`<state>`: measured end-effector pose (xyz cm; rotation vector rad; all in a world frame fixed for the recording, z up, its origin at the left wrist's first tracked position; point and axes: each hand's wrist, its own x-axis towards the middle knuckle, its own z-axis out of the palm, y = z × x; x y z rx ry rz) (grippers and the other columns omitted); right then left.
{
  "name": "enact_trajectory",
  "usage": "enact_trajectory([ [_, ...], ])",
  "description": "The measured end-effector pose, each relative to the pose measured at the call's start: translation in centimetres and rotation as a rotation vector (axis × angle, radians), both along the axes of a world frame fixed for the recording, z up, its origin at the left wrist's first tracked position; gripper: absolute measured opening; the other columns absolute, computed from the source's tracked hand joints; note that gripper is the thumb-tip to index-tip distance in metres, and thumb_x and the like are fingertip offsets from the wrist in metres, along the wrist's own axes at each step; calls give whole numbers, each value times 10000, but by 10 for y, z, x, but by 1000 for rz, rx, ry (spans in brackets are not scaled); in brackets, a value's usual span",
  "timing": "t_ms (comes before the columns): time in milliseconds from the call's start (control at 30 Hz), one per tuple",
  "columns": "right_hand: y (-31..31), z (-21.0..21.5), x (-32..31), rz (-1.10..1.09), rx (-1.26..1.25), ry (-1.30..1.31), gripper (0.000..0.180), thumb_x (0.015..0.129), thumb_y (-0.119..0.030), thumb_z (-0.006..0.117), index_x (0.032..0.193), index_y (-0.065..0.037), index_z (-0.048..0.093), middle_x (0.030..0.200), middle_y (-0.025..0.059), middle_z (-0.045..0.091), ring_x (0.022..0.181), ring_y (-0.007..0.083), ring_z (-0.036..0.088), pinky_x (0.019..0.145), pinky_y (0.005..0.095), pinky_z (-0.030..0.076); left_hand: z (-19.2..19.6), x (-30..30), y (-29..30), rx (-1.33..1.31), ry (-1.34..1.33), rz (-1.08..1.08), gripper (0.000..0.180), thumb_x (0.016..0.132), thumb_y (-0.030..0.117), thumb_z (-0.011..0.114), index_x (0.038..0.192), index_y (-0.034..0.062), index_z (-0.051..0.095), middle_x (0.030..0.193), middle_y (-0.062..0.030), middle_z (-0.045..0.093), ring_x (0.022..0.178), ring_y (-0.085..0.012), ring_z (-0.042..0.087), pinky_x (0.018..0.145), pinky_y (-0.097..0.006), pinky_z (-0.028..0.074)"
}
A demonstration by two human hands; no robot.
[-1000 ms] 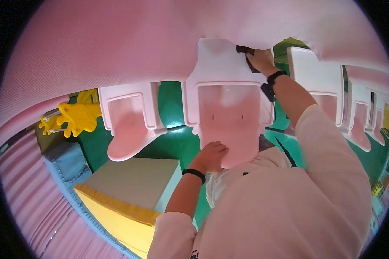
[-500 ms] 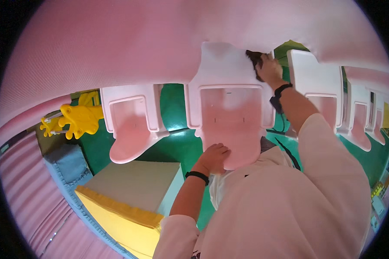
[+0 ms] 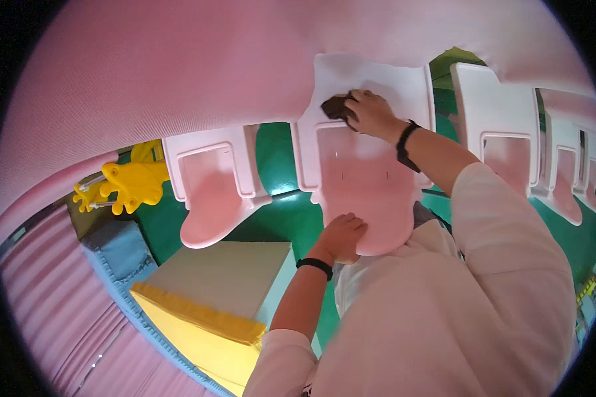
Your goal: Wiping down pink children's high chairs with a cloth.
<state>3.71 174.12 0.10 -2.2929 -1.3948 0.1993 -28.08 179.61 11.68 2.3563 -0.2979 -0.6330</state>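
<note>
In front of me stands a pink plastic child's seat (image 3: 364, 192), with a rounded panel near my body and a paler flat panel (image 3: 394, 83) at its far end. My left hand (image 3: 342, 238) holds the left rim of the rounded panel, its fingers curled over the edge. A dark brown cloth (image 3: 338, 108) is bunched in my right hand (image 3: 372, 114) and pressed on the pale panel, just beyond the recessed part. The right hand's fingers partly cover the cloth.
Similar pink seats stand to the left (image 3: 208, 182) and right (image 3: 500, 119). A yellow plastic animal figure (image 3: 136, 182) is at far left, near a grey-topped padded block (image 3: 225, 271) with yellow trim. Pink material (image 3: 179, 59) spreads across the top. The floor (image 3: 275, 159) is green.
My right hand has moved the cloth left and slightly nearer across the pale panel, away from its right edge. My left hand keeps its hold on the rounded panel while the view shifts slightly.
</note>
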Motion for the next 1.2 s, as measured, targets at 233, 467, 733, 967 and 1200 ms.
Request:
enact_trajectory([
  [233,-129,8,68,-165,-229,-328,339,876,-311,702,1114,-71,684,1133,189,638,1053,400,646,927,530,541,-5,-12,1,1,-43,16,646,553,193,772,1174,31,703,1177,-100,684,1147,-303,607,1020,-403,504],
  [467,-25,-27,132,-899,-14,-164,411,905,-415,680,1180,-115,735,1137,161,749,1057,428,688,891,571,550,-1,6,-3,-42,-6,16,715,557,219,820,1233,27,687,1226,-120,690,1165,-329,616,1071,-440,505],
  [733,132,-11,-6,-414,198,105,337,921,-300,687,1189,-101,734,1215,205,710,1080,428,661,922,583,518,-7,5,-2,-55,4,-12,781,509,221,819,1249,18,671,1274,-130,666,1186,-348,603,1076,-459,496],
  [967,57,-3,-43,-75,-68,61,386,829,-288,750,1171,-111,729,1246,173,639,1094,397,622,917,553,519,-2,1,5,8,65,-60,755,551,235,811,1256,4,672,1263,-128,662,1192,-338,598,1087,-443,477],
  [1200,-98,-21,73,-739,-229,-151,407,880,-372,724,1220,-150,721,1206,178,647,1078,418,638,934,567,530,-9,-8,1,-61,38,27,788,544,274,829,1263,-8,674,1261,-150,681,1204,-350,610,1096,-441,480],
])
